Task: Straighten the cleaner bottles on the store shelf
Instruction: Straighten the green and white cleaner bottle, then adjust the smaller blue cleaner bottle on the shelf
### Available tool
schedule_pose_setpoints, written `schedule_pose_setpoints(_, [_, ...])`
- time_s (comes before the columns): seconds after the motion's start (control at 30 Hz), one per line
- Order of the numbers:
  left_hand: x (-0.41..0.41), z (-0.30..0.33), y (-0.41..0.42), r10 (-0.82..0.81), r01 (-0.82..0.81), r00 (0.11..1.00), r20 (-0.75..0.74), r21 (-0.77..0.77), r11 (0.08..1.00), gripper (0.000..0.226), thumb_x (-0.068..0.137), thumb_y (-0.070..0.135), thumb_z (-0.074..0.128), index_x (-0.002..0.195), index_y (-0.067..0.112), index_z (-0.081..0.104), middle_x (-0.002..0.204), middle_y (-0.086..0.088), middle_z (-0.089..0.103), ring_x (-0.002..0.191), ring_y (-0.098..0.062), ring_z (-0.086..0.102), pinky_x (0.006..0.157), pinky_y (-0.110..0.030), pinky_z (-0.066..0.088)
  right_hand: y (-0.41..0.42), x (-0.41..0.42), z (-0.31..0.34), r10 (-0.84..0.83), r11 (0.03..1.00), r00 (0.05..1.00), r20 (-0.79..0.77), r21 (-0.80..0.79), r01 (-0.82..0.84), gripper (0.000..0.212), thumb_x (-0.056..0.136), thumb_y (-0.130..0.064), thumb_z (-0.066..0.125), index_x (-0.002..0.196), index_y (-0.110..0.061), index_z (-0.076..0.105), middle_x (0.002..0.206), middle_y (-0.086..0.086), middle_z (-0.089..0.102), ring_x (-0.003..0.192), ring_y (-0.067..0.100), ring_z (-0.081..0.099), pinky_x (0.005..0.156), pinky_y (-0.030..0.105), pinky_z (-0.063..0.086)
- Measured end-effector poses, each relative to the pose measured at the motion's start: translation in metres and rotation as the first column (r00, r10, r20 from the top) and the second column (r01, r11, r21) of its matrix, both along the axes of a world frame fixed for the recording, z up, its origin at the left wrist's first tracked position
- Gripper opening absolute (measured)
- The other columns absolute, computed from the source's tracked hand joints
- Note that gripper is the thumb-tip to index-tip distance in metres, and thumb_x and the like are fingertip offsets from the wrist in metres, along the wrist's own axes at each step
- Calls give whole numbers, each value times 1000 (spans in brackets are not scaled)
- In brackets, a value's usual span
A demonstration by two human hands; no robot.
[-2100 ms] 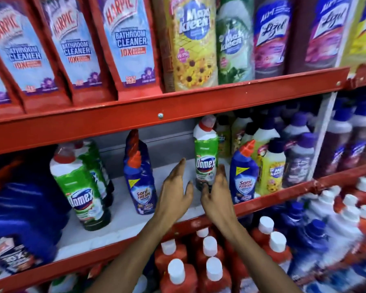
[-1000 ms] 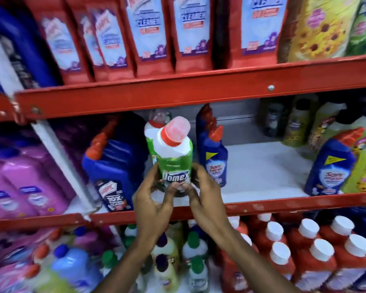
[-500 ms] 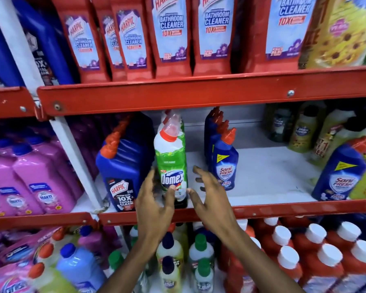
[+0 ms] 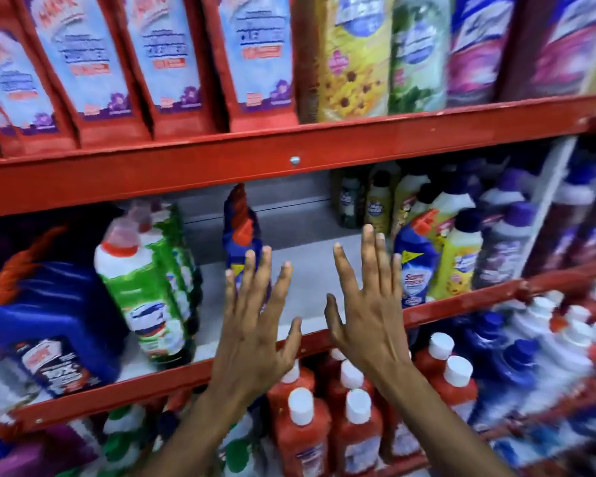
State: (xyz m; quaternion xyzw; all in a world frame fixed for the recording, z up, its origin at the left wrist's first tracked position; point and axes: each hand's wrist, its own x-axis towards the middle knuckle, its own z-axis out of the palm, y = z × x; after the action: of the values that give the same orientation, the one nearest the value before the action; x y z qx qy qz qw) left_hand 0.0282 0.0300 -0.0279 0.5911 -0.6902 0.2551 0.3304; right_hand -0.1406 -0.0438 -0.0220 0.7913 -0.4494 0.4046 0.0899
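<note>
A green and white Domex bottle (image 4: pixel 141 287) with a red cap stands upright at the front of the middle shelf (image 4: pixel 310 270), with more green bottles behind it. My left hand (image 4: pixel 255 325) is spread open in front of a row of blue Sani Fresh bottles (image 4: pixel 240 228), holding nothing. My right hand (image 4: pixel 369 304) is also spread open over the bare shelf stretch, just left of another blue Sani Fresh bottle (image 4: pixel 415 266). Whether either hand touches a bottle is unclear in the blur.
A big blue Harpic jug (image 4: pixel 49 321) stands left of the Domex bottle. Yellow and purple bottles (image 4: pixel 461 259) crowd the shelf's right end. Red Harpic packs (image 4: pixel 172 63) line the shelf above; red bottles with white caps (image 4: pixel 303 432) fill the one below.
Both hands have let go of the Domex bottle, which now stands at the left, and have moved right with fingers spread. The view has swung right.
</note>
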Motion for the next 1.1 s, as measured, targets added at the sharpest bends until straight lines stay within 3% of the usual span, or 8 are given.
schedule_pose_setpoints(0.23, [-78,-14,-73,-119,176,965,-235,236,956,84,92,35,56,159,27,7,172,1,5,159,-14,0,130,-47,13,-40,-86,-20,-42,996,979,198,86,25,70,87,-14,60,150,-9,31,167,17,10,155,31,12,123,45,23])
schedule_pose_setpoints(0.43, [-127,-21,-118,-115,322,819,-562,285,903,68,89,22,66,151,18,36,159,-2,42,145,-18,42,113,-22,35,-68,-119,-36,14,939,905,426,305,-158,61,88,-6,59,144,-8,34,145,11,48,135,25,46,111,31,38])
schedule_pose_setpoints(0.6, [-143,-23,-139,-51,423,617,-785,276,863,53,84,11,75,132,17,54,131,-5,69,112,-20,70,90,-29,60,-85,-125,-37,64,878,899,433,404,-257,43,91,-3,57,133,-11,49,126,4,66,116,23,64,90,20,43])
schedule_pose_setpoints(0.77, [-140,-23,-125,-80,389,527,-846,157,908,47,82,3,76,124,17,59,109,4,73,90,1,70,73,-8,55,-82,-116,-30,102,863,886,452,404,-305,36,91,-2,59,126,-9,52,119,7,70,109,23,66,86,25,49])
schedule_pose_setpoints(0.83, [-129,-20,-110,-116,373,505,-855,95,923,47,83,2,74,123,22,59,105,11,71,89,8,69,72,-5,52,-72,-106,-24,155,866,869,470,359,-349,34,92,-4,60,124,-11,52,117,4,71,106,17,67,84,17,50])
schedule_pose_setpoints(0.9, [-111,-15,-94,-161,343,503,-849,25,939,49,85,4,73,127,24,58,110,8,73,98,0,71,77,-10,55,-60,-87,-15,211,852,838,503,326,-409,34,92,-3,60,124,-12,54,116,1,70,104,12,68,84,10,50])
schedule_pose_setpoints(1.0, [-77,-11,-67,-200,283,516,-833,-54,958,52,87,7,72,129,31,53,120,6,72,108,-7,70,88,-20,58,-42,-50,-5,293,804,779,554,299,-515,34,91,-5,58,124,-14,55,116,0,71,103,8,69,89,21,55])
schedule_pose_setpoints(1.1, [-40,-11,-38,-187,188,533,-825,-100,977,51,88,14,72,129,31,48,123,2,71,110,-10,70,92,-24,57,-26,-8,-4,375,747,722,581,273,-607,34,92,-10,57,125,-16,55,116,-3,71,102,3,69,89,18,54])
